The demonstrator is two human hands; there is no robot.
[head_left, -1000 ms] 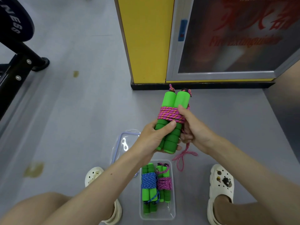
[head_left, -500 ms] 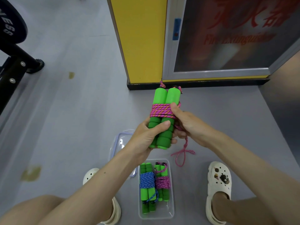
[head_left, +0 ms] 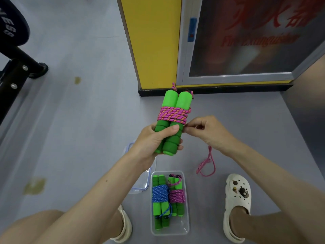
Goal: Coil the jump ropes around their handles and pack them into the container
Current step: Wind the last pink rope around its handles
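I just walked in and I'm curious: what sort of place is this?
Probably a gym or fitness room. A black weight plate sits on a dark equipment frame, the grey floor looks like sports flooring, and jump ropes fill a clear container. A fire extinguisher cabinet suggests a public building.

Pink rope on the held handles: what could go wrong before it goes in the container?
1. The loose tail hangs below the right hand; untucked, the pink coil may unwind.
2. The left hand grips only the handles' lower ends, so they could splay.
3. The container already holds two bundles; fit looks tight.
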